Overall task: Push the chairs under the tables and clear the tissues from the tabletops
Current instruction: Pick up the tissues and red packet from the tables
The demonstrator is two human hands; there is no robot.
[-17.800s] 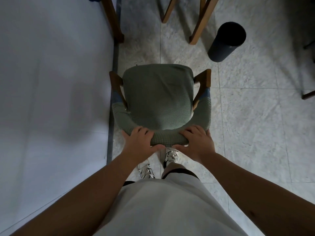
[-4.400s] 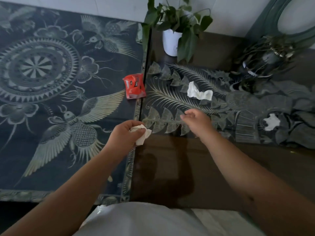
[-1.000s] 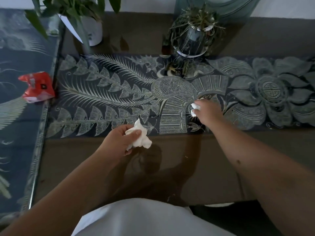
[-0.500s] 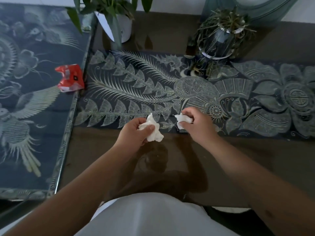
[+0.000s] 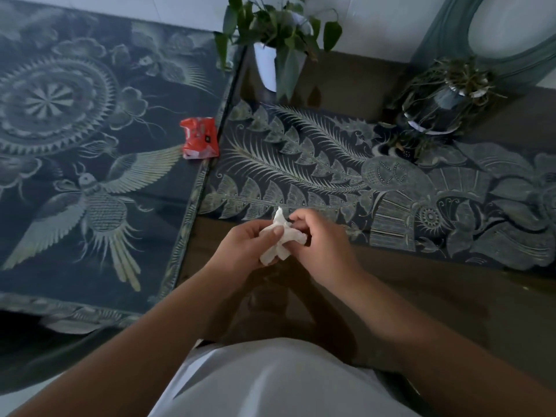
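A bunch of crumpled white tissues (image 5: 281, 239) is held between both hands above the brown glass tabletop (image 5: 451, 296). My left hand (image 5: 245, 248) grips the bunch from the left, thumb pressed across it. My right hand (image 5: 323, 246) meets it from the right, fingers curled onto the same wad. A red tissue packet (image 5: 199, 142) lies near the right edge of the left table (image 5: 75, 176), which has a dark patterned cover. No chair is in view.
A patterned runner (image 5: 331, 176) crosses the brown table. At the back stand a leafy plant in a white pot (image 5: 269, 64) and a plant in a dark round pot (image 5: 439, 106). A teal curved frame (image 5: 445, 37) leans at the far right.
My right hand lifted a tissue off the runner and carried it left to my left hand's wad; both hands now meet on one bunch. The view swung left.
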